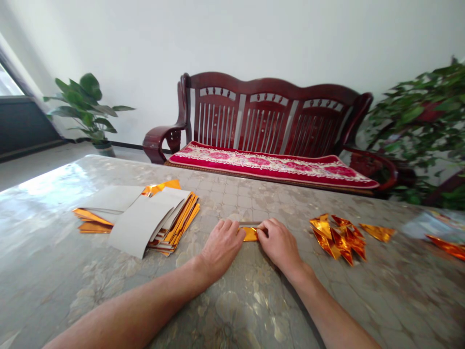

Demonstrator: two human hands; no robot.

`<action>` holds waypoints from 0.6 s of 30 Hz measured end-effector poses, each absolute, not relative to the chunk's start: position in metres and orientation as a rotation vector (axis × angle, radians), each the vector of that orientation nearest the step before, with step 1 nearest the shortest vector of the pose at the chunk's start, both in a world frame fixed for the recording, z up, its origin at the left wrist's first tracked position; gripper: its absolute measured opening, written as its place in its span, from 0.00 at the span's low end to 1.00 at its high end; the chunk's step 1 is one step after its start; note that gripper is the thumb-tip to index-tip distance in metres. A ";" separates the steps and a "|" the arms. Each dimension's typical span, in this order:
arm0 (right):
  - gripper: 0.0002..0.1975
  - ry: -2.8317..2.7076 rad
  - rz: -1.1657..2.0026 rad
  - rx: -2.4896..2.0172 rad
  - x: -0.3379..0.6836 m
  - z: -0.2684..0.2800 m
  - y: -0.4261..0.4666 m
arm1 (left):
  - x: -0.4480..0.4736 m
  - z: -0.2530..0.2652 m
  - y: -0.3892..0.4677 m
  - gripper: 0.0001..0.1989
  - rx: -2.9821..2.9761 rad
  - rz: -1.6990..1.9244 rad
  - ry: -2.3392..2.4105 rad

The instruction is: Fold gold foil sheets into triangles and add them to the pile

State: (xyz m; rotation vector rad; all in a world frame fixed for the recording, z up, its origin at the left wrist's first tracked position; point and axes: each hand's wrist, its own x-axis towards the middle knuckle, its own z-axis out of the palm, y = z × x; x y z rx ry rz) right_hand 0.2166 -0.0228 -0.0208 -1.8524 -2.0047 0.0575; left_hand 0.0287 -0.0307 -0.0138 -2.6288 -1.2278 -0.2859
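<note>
Gold paper piece (pixel 250 235) is at the bench (pixel 225 310) surface, between the hands. Its long axis runs left to right, crosswise to the person; a grey strip borders its far edge. Left hand (pixel 223 246), fingers curled, holds the left end; right hand (pixel 279 246) pinches the right.

The bare left hand (pixel 224 245) and bare right hand (pixel 279 244) are holding a folded, shiny gold paper (pixel 250 235) at a floral-patterned grey table (pixel 232 305).

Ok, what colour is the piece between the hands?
The piece is shiny golden orange, with grey along its far edge; head view.
</note>
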 end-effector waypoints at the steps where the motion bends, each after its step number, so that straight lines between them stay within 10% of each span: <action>1: 0.07 -2.005 0.055 -1.849 0.217 -0.021 -0.023 | 0.029 -0.013 -0.031 0.04 -2.667 -0.297 -1.203; 18: 0.07 -1.937 0.073 -1.952 0.217 -0.017 -0.024 | 0.036 -0.026 -0.038 0.14 -2.744 -0.182 -1.059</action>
